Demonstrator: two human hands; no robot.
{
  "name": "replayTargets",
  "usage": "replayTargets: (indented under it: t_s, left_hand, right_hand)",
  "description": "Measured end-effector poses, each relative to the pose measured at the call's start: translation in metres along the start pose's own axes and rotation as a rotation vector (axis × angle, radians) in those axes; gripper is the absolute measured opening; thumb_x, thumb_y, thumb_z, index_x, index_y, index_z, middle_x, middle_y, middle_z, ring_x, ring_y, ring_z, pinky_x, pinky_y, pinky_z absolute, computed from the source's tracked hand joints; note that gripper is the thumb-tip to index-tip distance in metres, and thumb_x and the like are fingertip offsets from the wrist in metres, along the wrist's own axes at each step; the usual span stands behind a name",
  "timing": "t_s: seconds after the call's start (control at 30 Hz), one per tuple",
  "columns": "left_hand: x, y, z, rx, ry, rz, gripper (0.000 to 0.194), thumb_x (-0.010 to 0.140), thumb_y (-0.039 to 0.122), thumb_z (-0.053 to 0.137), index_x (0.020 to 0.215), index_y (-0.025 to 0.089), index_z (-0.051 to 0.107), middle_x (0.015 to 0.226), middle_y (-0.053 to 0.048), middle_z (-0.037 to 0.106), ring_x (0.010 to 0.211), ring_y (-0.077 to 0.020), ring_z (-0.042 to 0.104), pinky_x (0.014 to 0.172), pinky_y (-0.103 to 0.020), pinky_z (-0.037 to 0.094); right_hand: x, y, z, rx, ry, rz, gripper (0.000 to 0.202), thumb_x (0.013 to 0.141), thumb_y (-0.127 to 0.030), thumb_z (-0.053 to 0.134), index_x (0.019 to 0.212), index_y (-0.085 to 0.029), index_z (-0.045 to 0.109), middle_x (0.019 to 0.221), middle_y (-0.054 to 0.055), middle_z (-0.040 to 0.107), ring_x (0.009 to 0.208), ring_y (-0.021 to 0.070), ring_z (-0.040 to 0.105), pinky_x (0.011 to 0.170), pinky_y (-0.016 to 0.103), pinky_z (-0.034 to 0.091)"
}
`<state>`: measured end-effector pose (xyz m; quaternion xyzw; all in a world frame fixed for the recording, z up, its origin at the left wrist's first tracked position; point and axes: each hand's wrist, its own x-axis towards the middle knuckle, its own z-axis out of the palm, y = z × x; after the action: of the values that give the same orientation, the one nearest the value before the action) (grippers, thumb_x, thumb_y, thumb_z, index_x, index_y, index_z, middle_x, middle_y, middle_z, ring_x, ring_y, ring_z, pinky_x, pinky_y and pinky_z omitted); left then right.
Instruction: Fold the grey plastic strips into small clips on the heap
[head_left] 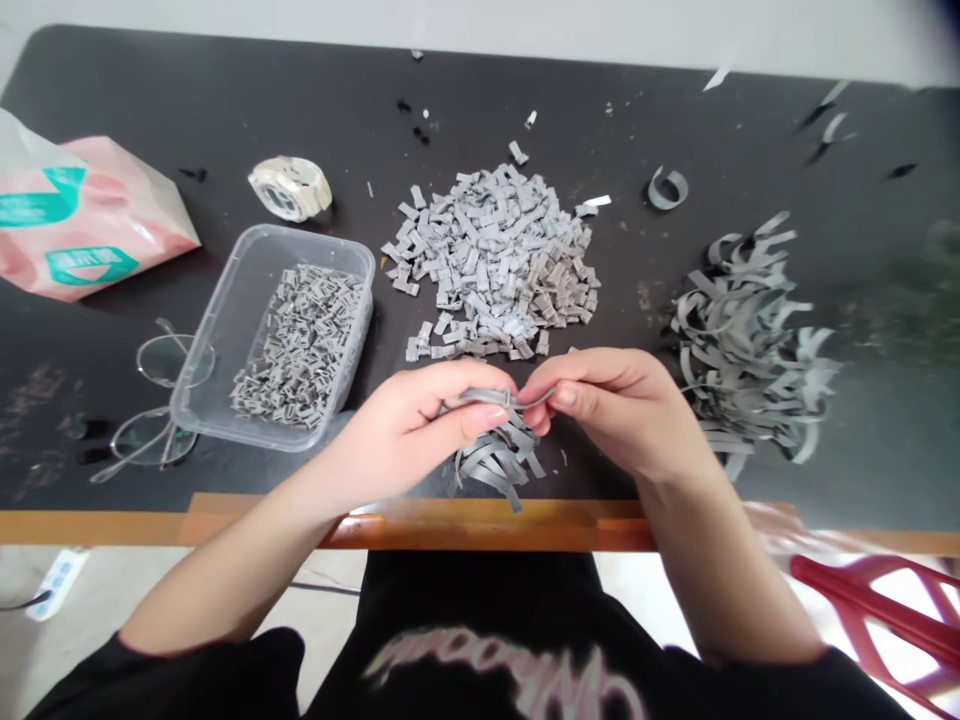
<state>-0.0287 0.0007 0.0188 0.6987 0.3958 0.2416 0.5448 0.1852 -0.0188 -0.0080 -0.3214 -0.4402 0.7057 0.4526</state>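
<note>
Above the front edge of the table, my left hand (412, 415) pinches a grey strip together with a small grey buckle-like piece (507, 398). Thumb and fingers of my right hand (619, 405) are closed on the other part of the same grey strip (538, 399), which runs between the two hands. Fingers partly cover the strip. Just below them lies a small bunch of flat grey strips (499, 462). Beyond the hands is a heap of short grey folded pieces (499, 250). Longer, curled grey strips (757, 350) are piled to the right.
A clear plastic tub (225, 290) with many small grey buckle-like pieces (300, 350) stands left, beside eyeglasses (150, 440). Behind are a white watch (290, 188) and a pink-and-white bag (112, 220). One curled strip (666, 190) lies at back right. A red stool (877, 610) is below.
</note>
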Motion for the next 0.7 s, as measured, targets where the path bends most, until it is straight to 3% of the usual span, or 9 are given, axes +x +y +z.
replayTargets:
  t_s: [0.17,0.33,0.7]
  left_hand:
    - [0.000,-0.001,-0.002,0.169,-0.045,0.082,0.016,0.098,0.019,0.055,0.099,0.020,0.071,0.088,0.002,0.075,0.075,-0.0092,0.067,0.070,-0.018,0.053]
    - [0.000,-0.008,0.000,0.330,-0.081,0.132,0.019,0.102,0.022,0.051,0.110,0.021,0.069,0.095,0.003,0.076,0.080,-0.0092,0.069,0.075,-0.018,0.051]
    - [0.000,-0.013,0.004,0.530,-0.054,0.206,0.023,0.104,0.027,0.047,0.109,0.020,0.069,0.095,0.003,0.079,0.077,-0.0109,0.073,0.070,-0.020,0.049]
  right_hand:
    - [0.002,-0.003,-0.001,-0.042,0.038,0.142,0.003,0.081,-0.020,0.084,0.084,-0.019,0.083,0.068,0.003,0.077,0.059,0.0126,0.070,0.054,0.022,0.055]
    - [0.002,-0.004,0.004,-0.036,0.170,0.254,0.021,0.067,-0.017,0.092,0.080,-0.015,0.076,0.059,0.000,0.072,0.051,0.0116,0.065,0.045,0.019,0.051]
    - [0.003,-0.005,0.007,-0.204,0.215,0.188,0.021,0.068,-0.017,0.091,0.076,-0.017,0.072,0.059,-0.002,0.071,0.050,0.0114,0.065,0.051,0.022,0.055]
